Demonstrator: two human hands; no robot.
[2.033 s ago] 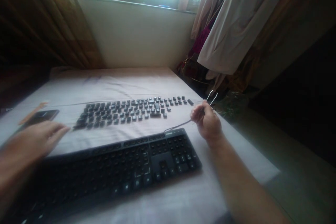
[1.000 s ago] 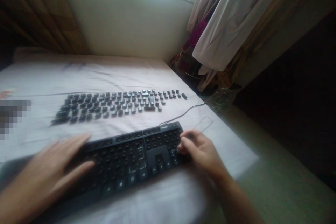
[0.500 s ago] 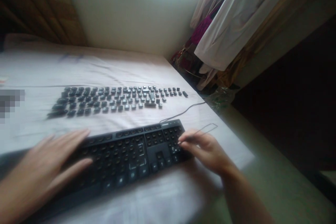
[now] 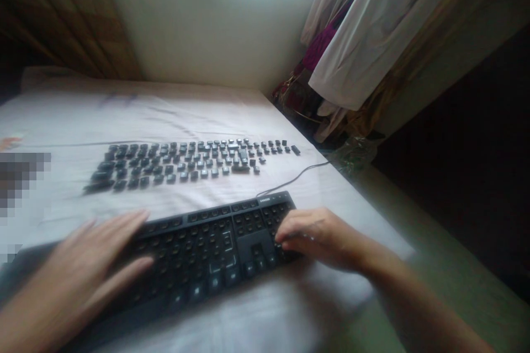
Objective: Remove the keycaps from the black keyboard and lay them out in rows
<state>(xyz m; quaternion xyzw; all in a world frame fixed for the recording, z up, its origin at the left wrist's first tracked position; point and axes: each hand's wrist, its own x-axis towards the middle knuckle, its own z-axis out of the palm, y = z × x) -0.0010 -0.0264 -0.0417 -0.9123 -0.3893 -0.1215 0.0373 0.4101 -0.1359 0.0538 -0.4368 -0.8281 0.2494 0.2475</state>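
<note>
A black keyboard [image 4: 248, 241] lies at a slant on the light sheet, most of its keycaps off. Several keys along its near edge still carry caps. My left hand [image 4: 86, 265] rests flat over the keyboard's left part, fingers stretched out and thumb apart, holding nothing. At the right end, my right hand [image 4: 318, 237] is closed above the number pad, its fingertips pinched close to the keys. A thin bent wire [image 4: 318, 224] shows faintly in that hand; the tip at the keys is hidden and blurred. Beyond the keyboard, loose black keycaps [image 4: 182, 162] lie in rows.
The sheet-covered surface [image 4: 199, 105] ends at a right edge, with floor below. A keyboard cable [image 4: 296, 177] runs off toward that edge. Curtains [image 4: 356, 49] hang at the right back, and a clear plastic bag [image 4: 356, 151] lies beyond the edge.
My right hand has turned over and lowered its fingers onto the number pad; the wire loop that stuck out behind it is now mostly hidden. The left hand stays put; the view shifts slightly.
</note>
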